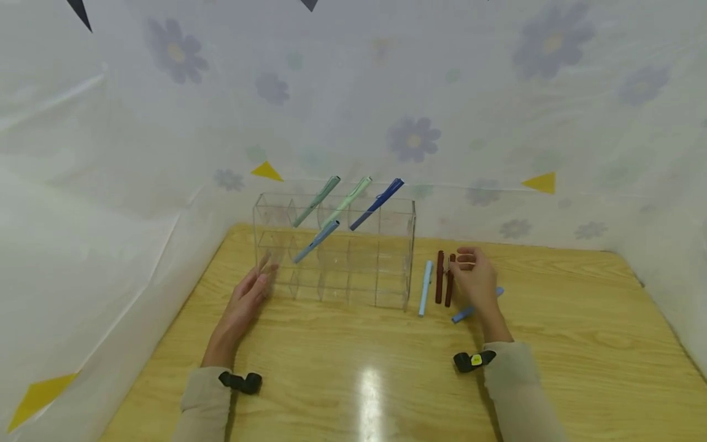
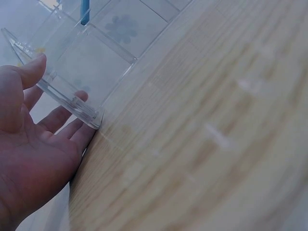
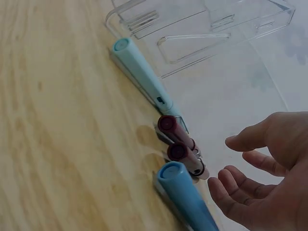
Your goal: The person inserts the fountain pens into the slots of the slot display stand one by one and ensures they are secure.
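My left hand (image 1: 248,294) is at the left end of a clear acrylic pen rack (image 1: 394,288), its relaxed fingers (image 2: 57,118) beside the end wall in the left wrist view. The rack has two tiers; a grey-green pen (image 1: 317,201), a pale green pen (image 1: 348,201) and a dark blue pen (image 1: 378,204) lean in the upper one, a grey-blue pen (image 1: 317,241) in the lower. My right hand (image 1: 477,279) hovers by two dark red pens (image 1: 439,276), fingers loosely bent and nothing between them in the right wrist view (image 3: 269,178).
Left of the dark red pens lies a light blue pen (image 1: 425,288). A blue pen (image 1: 464,314) lies partly hidden under my right wrist. The wooden table (image 1: 309,368) meets a flower-patterned sheet (image 1: 469,141) behind the rack.
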{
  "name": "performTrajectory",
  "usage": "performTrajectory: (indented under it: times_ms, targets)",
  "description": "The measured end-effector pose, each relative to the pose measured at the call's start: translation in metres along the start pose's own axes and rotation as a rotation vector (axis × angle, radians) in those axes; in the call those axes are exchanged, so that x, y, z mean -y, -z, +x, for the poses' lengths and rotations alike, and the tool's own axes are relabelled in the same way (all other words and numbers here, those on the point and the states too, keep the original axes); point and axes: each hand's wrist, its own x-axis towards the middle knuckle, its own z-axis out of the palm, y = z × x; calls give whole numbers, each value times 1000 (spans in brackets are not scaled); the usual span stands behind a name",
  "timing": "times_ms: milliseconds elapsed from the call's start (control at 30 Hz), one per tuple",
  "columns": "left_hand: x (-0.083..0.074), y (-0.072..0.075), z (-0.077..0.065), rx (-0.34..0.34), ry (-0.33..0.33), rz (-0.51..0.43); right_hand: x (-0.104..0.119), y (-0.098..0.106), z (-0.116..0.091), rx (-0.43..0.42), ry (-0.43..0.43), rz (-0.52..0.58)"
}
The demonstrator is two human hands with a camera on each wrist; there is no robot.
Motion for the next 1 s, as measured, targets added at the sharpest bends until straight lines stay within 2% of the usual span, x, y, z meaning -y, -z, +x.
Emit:
performTrajectory:
  times_ms: [167,300,600,833,1000]
  targets:
    - [2,0,-1,5,-8,-26,-8,-4,0,60,-7,-55]
    - [4,-1,-2,3,-17,-35,-13,-7,2,76,7,-112]
    - [4,0,-1,-27,-29,-29,-10,-11,2,36,53,-178]
    - [4,-1,0,-17,-42,-42,-12,-8,1,38,42,-133]
    - [3,0,1,-1,-32,-41,-12,-1,2,54,-45,-27]
